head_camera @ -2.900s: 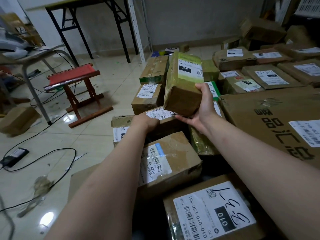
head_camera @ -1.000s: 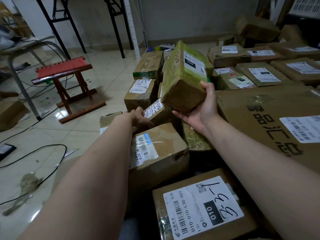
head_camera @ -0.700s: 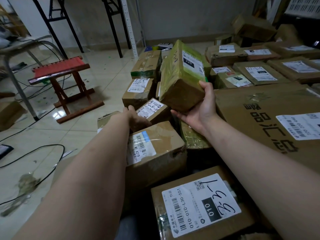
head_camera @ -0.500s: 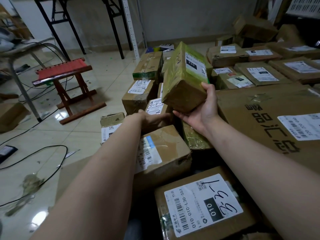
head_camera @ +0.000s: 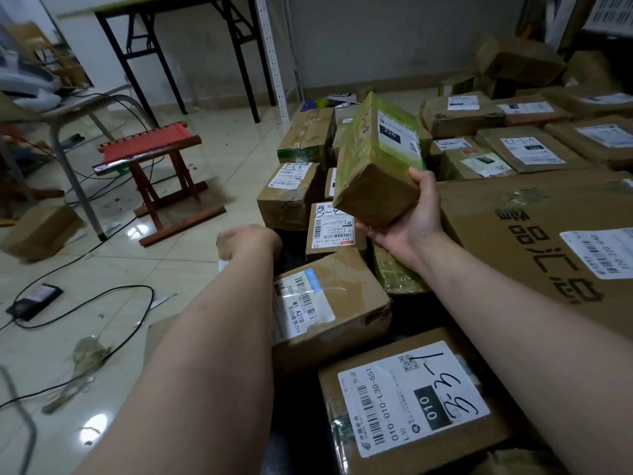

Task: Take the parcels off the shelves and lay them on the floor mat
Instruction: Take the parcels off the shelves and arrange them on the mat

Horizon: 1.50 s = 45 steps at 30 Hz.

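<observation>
The green-taped parcel [head_camera: 376, 156] sits aloft in our right hand [head_camera: 407, 217], fingers curled round its end, over the laid-out boxes [head_camera: 342, 296]. Our left hand [head_camera: 246, 241] has slid off the small labelled box [head_camera: 330, 228], now flat; its grip we cannot tell. Placement seems next.

Arms extended; right hand [head_camera: 411, 217] grips a parcel [head_camera: 376, 159] from below, left hand [head_camera: 245, 240] reaches low, blurred
</observation>
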Tool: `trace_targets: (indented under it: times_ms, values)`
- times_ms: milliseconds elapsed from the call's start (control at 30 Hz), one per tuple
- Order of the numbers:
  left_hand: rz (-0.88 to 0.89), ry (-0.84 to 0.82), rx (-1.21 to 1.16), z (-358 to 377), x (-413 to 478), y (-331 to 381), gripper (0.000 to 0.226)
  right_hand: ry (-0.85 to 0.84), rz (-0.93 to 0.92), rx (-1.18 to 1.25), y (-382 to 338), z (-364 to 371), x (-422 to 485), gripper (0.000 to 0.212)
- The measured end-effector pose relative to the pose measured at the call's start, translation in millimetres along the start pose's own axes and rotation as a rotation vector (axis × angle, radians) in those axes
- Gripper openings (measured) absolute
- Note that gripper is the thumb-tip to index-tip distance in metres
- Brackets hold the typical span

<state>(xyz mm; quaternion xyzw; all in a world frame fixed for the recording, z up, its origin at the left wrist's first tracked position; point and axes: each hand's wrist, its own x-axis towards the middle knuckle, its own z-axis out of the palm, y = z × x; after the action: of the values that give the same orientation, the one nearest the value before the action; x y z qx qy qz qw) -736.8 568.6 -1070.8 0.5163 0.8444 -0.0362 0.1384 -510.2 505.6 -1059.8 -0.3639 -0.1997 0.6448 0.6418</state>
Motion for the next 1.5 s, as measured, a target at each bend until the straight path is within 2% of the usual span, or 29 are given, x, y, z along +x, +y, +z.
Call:
trace_targets:
  times_ms: [67,167,233,400,467,567,667,767,867,967,1033,1133,1200,1300,1367,1500]
  values:
    - [-0.035,-0.058,-0.016,2,-3,-3,0.058,-0.005,-0.005,0.003,1,0,1,0.056]
    - [-0.167,-0.093,-0.052,2,-9,-3,0.081,-0.011,-0.007,0.017,1,-1,1,0.053]
    - [-0.178,-0.106,-0.065,1,-5,-7,0.090,-0.021,-0.007,0.026,2,-2,1,0.054]
    - [-0.095,-0.257,-0.348,6,1,-20,0.069,-0.032,-0.018,0.044,2,-5,1,0.056]
    - [-0.083,-0.215,-0.538,6,-3,-16,0.074,-0.033,-0.017,0.043,2,-5,2,0.057]
    - [0.030,-0.108,-0.452,9,-8,-2,0.110,-0.035,-0.018,0.023,3,-4,2,0.056]
    - [0.147,-0.098,-0.319,11,-11,5,0.118,-0.033,-0.022,0.010,3,-3,2,0.054]
    - [0.202,-0.168,-0.381,11,-6,5,0.113,-0.025,-0.012,0.005,3,-2,0,0.056]
    - [0.191,-0.156,-0.459,10,-5,1,0.114,-0.012,-0.001,-0.028,3,0,-3,0.060]
    - [0.185,-0.142,-0.475,5,-8,-4,0.112,-0.005,0.013,-0.069,2,2,-6,0.053]
    - [0.189,-0.165,-0.443,2,-12,-9,0.101,-0.003,0.005,-0.094,2,2,-9,0.043]
    - [0.226,-0.200,-0.312,-4,-19,-16,0.067,-0.015,0.006,-0.113,3,5,-12,0.036]
    - [0.251,-0.247,-0.246,-13,-25,-21,0.060,-0.031,0.020,-0.129,3,8,-15,0.036]
    - [0.242,-0.377,-0.212,-39,-48,-29,0.078,-0.049,0.016,-0.158,3,15,-21,0.040]
    - [0.266,-0.439,-0.138,-51,-73,-34,0.093,-0.070,0.010,-0.195,4,21,-25,0.049]
    - [0.444,-0.535,0.015,-67,-131,-33,0.130,-0.099,0.000,-0.253,2,34,-37,0.061]
